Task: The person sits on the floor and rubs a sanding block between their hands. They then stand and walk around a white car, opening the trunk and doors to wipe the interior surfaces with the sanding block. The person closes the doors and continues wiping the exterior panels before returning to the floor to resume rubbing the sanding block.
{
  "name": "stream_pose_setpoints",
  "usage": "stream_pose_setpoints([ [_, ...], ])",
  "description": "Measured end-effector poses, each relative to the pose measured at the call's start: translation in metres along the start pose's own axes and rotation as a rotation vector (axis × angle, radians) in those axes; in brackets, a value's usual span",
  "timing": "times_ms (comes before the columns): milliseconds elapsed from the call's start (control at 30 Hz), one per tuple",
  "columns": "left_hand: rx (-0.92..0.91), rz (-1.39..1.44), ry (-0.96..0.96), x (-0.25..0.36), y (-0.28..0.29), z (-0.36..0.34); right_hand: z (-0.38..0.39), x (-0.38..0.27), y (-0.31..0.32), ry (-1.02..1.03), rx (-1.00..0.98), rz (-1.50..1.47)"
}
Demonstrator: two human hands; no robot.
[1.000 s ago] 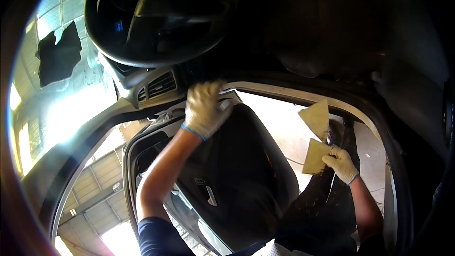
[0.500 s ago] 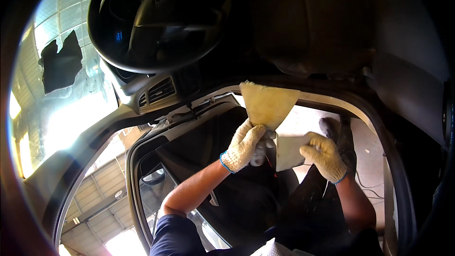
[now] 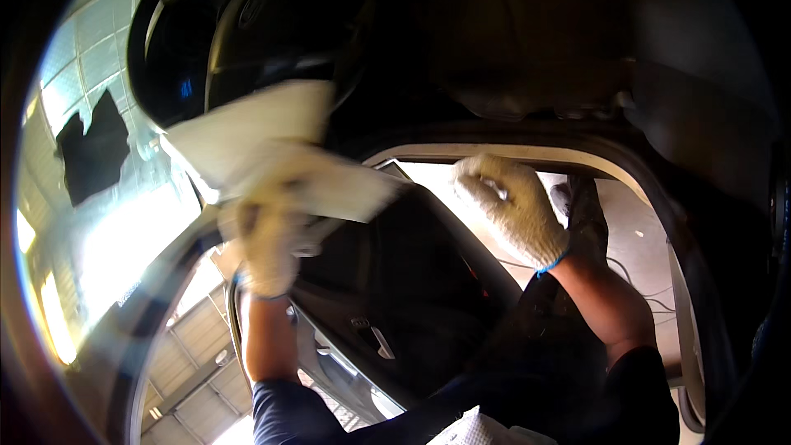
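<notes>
My left hand, in a cream knit glove with a blue cuff, is blurred by motion. Its closed fingers hold two pale yellowish flat pieces, the larger fanned above the smaller, in front of the lower steering wheel. At the door opening, my right hand, gloved alike, is curled closed, apart from those pieces; I cannot make out what, if anything, is inside it.
I am inside a vehicle. The steering wheel is upper left. A ragged dark patch sits on the windscreen. The open door panel lies below the frame, with a cable on the floor outside.
My left hand has moved left from mid-view, carrying both pale pieces toward the wheel. My right hand has let go of the smaller piece and moved up and left.
</notes>
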State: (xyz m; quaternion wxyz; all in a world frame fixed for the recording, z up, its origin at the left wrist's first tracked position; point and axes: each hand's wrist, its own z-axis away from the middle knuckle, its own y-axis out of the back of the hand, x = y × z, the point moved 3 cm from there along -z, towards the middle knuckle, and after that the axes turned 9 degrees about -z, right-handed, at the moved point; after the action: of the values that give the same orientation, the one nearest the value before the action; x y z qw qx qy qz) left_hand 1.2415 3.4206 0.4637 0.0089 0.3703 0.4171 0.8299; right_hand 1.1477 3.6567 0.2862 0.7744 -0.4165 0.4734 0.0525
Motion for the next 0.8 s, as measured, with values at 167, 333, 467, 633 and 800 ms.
stream_pose_setpoints([
  [167,0.36,-1.302,-0.728,-0.002,0.186,-0.056,-0.109,0.046,0.025,-0.21,0.042,-0.115],
  [333,0.534,-0.438,-0.113,0.009,0.146,-0.066,-0.269,0.057,0.024,-0.242,0.019,0.129],
  [467,0.859,-0.495,0.019,0.017,0.14,-0.04,-0.389,0.067,-0.027,-0.26,-0.16,-0.084],
  [633,0.889,-0.528,-0.023,0.02,0.139,-0.03,-0.499,0.11,-0.093,-0.382,-0.506,-0.736],
  [800,0.855,-0.388,-0.061,0.027,0.118,-0.043,-0.527,0.151,-0.169,-0.582,-0.71,-0.763],
])
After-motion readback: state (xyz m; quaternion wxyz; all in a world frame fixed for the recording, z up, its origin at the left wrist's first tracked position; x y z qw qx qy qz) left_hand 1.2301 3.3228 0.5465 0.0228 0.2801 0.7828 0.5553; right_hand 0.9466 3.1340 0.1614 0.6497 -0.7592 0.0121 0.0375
